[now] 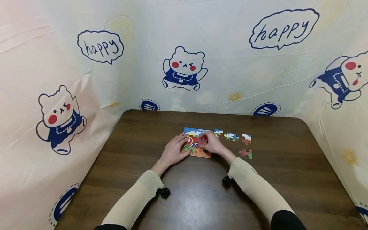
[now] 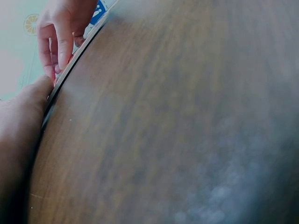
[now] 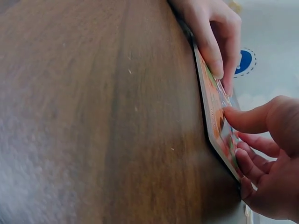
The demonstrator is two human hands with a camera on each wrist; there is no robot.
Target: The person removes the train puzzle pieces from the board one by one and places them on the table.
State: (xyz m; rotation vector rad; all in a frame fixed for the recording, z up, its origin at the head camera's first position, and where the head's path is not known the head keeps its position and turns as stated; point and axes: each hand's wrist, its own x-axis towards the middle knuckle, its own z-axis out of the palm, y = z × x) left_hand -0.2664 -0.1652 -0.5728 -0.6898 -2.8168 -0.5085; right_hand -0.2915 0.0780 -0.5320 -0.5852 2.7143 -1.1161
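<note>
Four multicoloured jigsaw pieces (image 1: 231, 136) lie beside the blue-and-orange rectangular puzzle (image 1: 195, 140), where the left hand (image 1: 173, 150) rests straight-fingered and the right hand (image 1: 213, 143), grip narrow, contents unclear, seemingly fits a piece needing pressing flat next.

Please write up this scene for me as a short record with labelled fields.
surface: brown wood-look table
work item: colourful puzzle board, lying flat on the table
left hand: left hand rests on the board's left side
right hand: right hand touches the board's right side with bent fingers; whether it holds a piece is unclear
loose pieces: four puzzle pieces right of the board, three in a far row, one nearer the person
backdrop: pale cloth printed with bears and "happy" bubbles
</note>
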